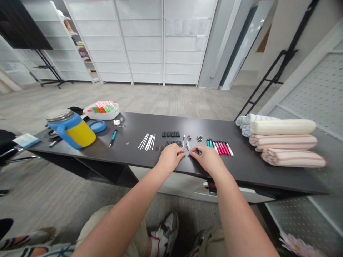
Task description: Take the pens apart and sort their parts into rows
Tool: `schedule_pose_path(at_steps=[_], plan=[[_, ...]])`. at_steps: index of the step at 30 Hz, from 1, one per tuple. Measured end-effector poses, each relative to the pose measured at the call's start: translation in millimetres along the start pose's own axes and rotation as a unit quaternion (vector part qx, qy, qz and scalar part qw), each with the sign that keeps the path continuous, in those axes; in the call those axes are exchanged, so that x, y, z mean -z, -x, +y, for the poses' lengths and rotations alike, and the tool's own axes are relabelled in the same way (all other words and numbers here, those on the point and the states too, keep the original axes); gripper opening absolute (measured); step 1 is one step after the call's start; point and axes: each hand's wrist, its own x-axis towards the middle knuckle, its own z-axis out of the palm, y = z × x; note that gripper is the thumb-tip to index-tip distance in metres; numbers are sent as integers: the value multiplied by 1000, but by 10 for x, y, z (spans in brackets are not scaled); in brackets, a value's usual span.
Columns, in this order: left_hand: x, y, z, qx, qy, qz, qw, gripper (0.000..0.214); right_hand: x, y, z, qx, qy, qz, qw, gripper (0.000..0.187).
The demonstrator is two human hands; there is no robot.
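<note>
My left hand [170, 154] and my right hand [207, 157] rest close together near the front edge of a dark table [128, 157], fingers pinched toward each other. The right hand grips a small teal and black pen part [198, 152]. What the left fingertips pinch is too small to make out. Just beyond the hands lie sorted pen parts: white refill tubes [147, 141], black caps [170, 134], small springs and tips [199, 138], and a row of red and teal pens [220, 147].
A blue and yellow jug [71, 129] lies at the table's left, beside a blue lid [97, 126], a white tray of coloured items [103, 110] and a teal pen [113, 137]. Rolled striped towels [284, 140] are stacked at the right.
</note>
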Motion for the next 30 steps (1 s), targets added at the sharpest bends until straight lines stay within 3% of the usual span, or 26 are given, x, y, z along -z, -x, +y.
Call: schedule_pose_path(at_steps=[10,22,30], plan=[[-50,-56,-18,40,-30,23,998,13,45,1,-8,-54,34,-21,998,19],[13,-17,66,60,-29,31,997,10,92,-13,-105,-46,91,-45,994,16],[6,45,64,-10,-37,40,998,9,107,12,-168,-13,134,-44,990,16]])
